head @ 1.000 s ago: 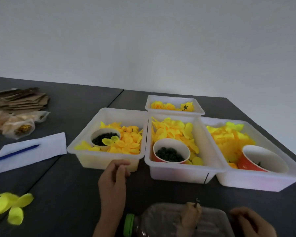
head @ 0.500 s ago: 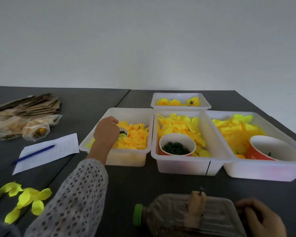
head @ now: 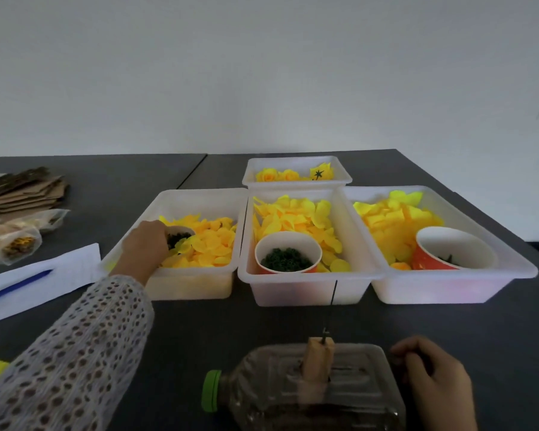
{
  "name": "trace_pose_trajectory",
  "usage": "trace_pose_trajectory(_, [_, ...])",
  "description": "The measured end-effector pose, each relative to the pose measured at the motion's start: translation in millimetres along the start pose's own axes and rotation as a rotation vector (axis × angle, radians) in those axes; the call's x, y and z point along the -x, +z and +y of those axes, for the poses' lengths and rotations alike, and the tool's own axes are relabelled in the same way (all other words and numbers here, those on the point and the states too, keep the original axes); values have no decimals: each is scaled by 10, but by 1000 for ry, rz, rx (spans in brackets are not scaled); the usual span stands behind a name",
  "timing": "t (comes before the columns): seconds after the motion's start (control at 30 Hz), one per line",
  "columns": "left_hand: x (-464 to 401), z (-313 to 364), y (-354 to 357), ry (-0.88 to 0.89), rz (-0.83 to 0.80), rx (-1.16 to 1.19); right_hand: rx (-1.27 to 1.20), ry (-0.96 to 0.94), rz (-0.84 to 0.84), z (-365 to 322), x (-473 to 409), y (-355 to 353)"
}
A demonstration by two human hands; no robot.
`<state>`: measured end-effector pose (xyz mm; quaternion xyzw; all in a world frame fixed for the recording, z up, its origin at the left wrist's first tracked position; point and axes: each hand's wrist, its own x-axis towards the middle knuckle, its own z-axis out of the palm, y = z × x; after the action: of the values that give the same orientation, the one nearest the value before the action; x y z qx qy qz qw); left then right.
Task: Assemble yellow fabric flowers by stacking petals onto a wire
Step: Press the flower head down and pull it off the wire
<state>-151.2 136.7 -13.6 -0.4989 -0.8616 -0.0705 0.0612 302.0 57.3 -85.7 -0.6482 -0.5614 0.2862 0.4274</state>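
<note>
Dark grey table [head: 175,331] w/ three big white plastic bins in a row and a smaller one behind the middle.

Right bin [head: 448,287]: yellow petals [head: 392,219] plus an orange paper cup [head: 448,250], tilted, dark bits inside. Middle bin [head: 305,290]: more petals & a cup of dark green pieces [head: 285,259]. Left bin [head: 193,284]: rounder orange-yellow petals [head: 212,244]. Small back bin [head: 296,181] holds finished yellow flowers [head: 277,175].

Clear plastic bottle [head: 308,396] w/ green cap lies on its side at the near edge; a wooden block [head: 319,359] stands on it. Thin dark wire [head: 333,303] rises upright from the block, bare, no petals on it.

Left hand [head: 147,247] reaches into the left bin, fingers curled down into a small cup of dark pieces [head: 179,237]; can't tell if they're pinching anything. Right hand [head: 430,371] rests at the bottle's base end, fingers curled loosely against it.

Far left: paper sheet [head: 69,269] w/ blue pen [head: 16,286], cardboard stack [head: 22,191], plastic packets [head: 16,241].
</note>
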Motion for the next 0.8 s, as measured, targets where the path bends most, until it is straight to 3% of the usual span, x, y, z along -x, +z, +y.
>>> trace_pose_trajectory(0.3, [67, 90, -122, -88, 165, 52, -56, 2, 19, 19, 11, -1])
trace_pose_trajectory(0.4, [62, 106, -171, -130, 214, 228, -53, -17, 7, 25, 19, -4])
trace_pose_trajectory(0.53, [99, 195, -342, -56, 270, 434, -53, -29, 0, 88, 4, -2])
trace_pose_trajectory(0.63, [231, 393, -521, -27, 332, 889, -52, -34, -30, 110, -9, -7])
trace_pose_trajectory(0.7, [361, 526, -652, -2, 316, 1082, -47, -45, -46, 90, 2, -6])
trace_pose_trajectory(0.8, [618, 683, -832, 64, 253, 1158, -45, -68, -35, 67, 33, -15])
